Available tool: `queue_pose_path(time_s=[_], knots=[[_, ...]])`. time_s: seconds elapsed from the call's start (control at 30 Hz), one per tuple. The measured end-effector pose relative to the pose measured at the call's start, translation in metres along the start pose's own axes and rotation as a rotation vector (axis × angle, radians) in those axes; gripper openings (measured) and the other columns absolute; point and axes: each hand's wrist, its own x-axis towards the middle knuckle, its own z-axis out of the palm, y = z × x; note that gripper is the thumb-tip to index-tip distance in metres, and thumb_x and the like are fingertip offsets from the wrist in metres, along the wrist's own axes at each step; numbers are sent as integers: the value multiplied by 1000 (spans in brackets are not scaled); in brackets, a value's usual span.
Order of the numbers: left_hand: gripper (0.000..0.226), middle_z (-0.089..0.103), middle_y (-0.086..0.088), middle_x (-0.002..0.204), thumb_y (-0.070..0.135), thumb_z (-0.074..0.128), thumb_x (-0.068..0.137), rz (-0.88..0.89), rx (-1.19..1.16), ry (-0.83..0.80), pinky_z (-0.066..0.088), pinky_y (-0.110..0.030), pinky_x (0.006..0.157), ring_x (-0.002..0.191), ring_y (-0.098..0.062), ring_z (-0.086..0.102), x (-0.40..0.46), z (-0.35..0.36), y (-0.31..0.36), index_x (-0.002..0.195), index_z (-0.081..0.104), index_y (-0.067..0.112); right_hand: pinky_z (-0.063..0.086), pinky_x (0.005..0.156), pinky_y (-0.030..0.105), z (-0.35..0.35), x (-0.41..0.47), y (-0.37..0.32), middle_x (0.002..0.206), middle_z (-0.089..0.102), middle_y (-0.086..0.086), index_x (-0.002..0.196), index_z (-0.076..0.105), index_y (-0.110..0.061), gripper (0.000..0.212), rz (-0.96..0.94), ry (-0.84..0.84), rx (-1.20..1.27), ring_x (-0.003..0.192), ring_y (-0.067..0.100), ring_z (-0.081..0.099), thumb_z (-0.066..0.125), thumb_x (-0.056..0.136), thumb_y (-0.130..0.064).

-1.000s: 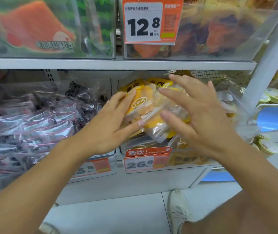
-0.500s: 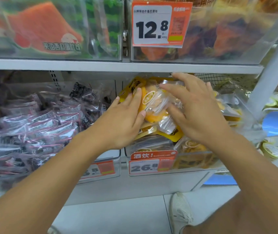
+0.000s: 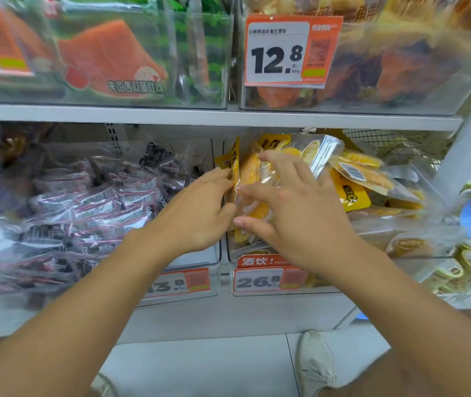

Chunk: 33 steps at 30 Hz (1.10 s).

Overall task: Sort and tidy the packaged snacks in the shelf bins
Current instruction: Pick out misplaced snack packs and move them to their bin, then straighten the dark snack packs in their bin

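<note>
Our left hand [image 3: 200, 207] pinches a yellow snack pack [image 3: 253, 179] by its edge, just above the 26.8 price tag [image 3: 260, 280]; our right hand [image 3: 300, 213] hovers over it, fingers spread. The pack looks light, crinkly and slippery, so we judge the sealed edges the best hold.

Shop, prob. snack aisle: price tags [image 3: 291, 51] on clear shelf bins [image 3: 400, 104].
</note>
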Motion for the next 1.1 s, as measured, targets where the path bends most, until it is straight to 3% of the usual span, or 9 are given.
queue_pose_path(time_s=[0.13,0.23,0.43,0.6,0.77,0.83,0.9,0.97,1.1], knots=[[41,61,2,114,26,42,102,39,-50,145,43,-28,84,107,-13,54,-10,4,-2,142,46,19,29,102,72,4,-3,0,162,19,1,150,26,-42,68,-3,-52,-88,148,27,20,20,90,-75],[57,45,15,149,42,39,103,78,-120,171,40,-28,105,135,-6,43,-17,4,-2,156,19,36,25,104,75,1,-8,-4,165,11,1,157,9,-38,77,29,6,-100,150,30,18,18,90,-75],[53,52,7,141,34,39,105,124,-82,161,43,-31,97,117,-9,52,-24,3,-8,156,25,30,24,113,65,11,-20,-17,163,23,11,158,21,-17,69,45,159,-89,150,33,22,38,100,-50],[44,58,9,137,28,45,104,164,-81,142,48,-38,98,121,-10,55,-40,-8,-16,148,43,27,37,106,64,11,-17,-33,167,9,3,159,14,-21,64,37,-21,-56,150,43,11,31,102,-44],[37,65,11,128,39,52,97,111,5,251,48,-33,100,117,-9,58,-80,-36,-42,130,62,26,54,83,61,-31,-37,-66,157,38,10,149,42,-25,69,26,45,-84,128,45,51,57,85,-46],[39,66,9,126,43,54,94,31,63,291,48,-34,99,116,-13,60,-99,-52,-65,126,64,25,58,69,53,-50,-37,-94,125,65,9,126,64,-19,47,-38,138,-13,106,39,64,57,87,-43],[52,60,6,134,52,55,90,-140,182,278,46,-41,102,124,-19,55,-115,-72,-97,134,57,24,57,71,47,-62,-20,-125,110,66,-5,115,63,-29,32,-139,-6,129,101,27,64,51,91,-47],[70,51,-1,142,60,57,87,-337,296,206,43,-45,107,131,-24,48,-130,-95,-133,142,49,18,52,90,44,-57,14,-154,124,59,-11,128,52,-36,44,-189,-239,250,116,18,56,49,91,-58],[70,47,-6,147,56,61,89,-522,243,74,26,-33,112,140,-24,35,-155,-119,-168,143,48,13,44,103,48,0,112,-190,148,40,4,150,33,-22,74,-302,-267,242,134,29,40,60,90,-57]])
